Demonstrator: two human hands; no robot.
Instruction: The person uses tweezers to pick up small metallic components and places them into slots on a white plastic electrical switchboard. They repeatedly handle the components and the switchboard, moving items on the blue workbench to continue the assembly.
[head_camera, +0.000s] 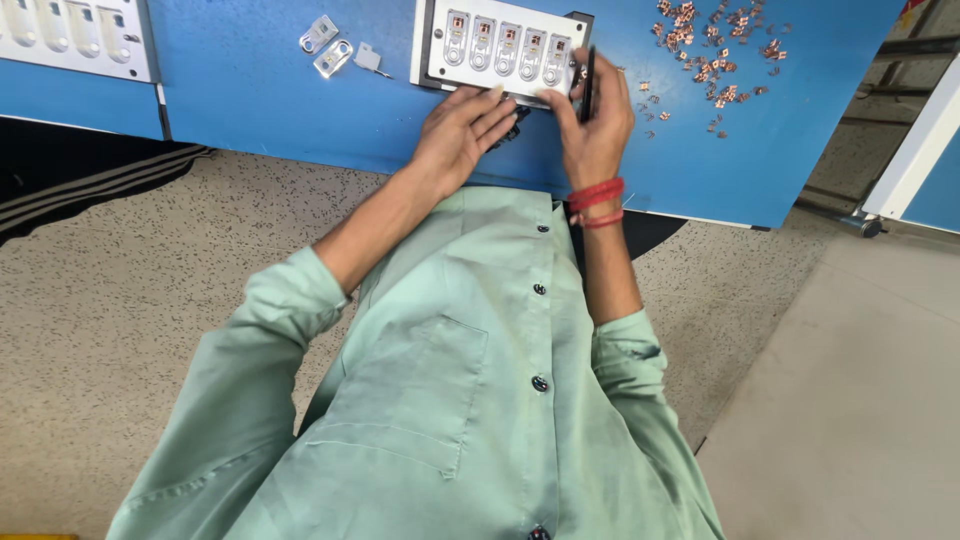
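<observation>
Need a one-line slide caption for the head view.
Left hand steadies a white fixture tray on a blue table; right hand holds a dark tool.

A white fixture plate (497, 48) lies flat on the blue table — five small parts seated upright in a row; a thin black tool (589, 82) stands beside its right edge.

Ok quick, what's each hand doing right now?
Left hand: open, fingertips resting at the white fixture plate edge.
Right hand: closed on a thin black tool.
</observation>
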